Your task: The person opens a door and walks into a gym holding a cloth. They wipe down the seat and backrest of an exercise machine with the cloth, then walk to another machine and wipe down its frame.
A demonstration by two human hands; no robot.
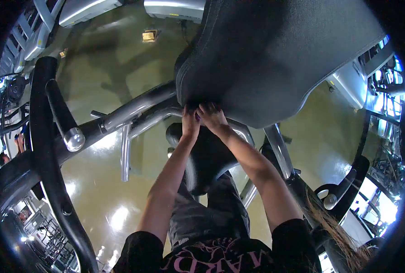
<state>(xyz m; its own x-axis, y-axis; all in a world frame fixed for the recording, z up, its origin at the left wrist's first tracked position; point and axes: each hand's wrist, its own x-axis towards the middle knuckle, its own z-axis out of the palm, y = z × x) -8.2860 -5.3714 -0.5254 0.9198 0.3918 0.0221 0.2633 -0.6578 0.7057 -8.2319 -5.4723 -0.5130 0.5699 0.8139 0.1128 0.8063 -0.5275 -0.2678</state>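
Note:
A large black padded backrest (275, 63) of a weight bench fills the upper right. My left hand (190, 122) and my right hand (213, 119) meet close together at its lower left edge. The fingers of both are curled in, with the tips partly hidden against the dark pad. Between them shows a small purplish spot, too little to name. Below my hands is a smaller black seat pad (207, 157), in front of my legs.
Dark metal frame tubes (139, 107) run to the left, toward a curved upright (45, 132) with a silver-ended peg (74, 139). A second metal-ended peg (330, 201) stands at the right. Silver machine housings (175, 7) sit on the shiny floor (98, 182) at the back.

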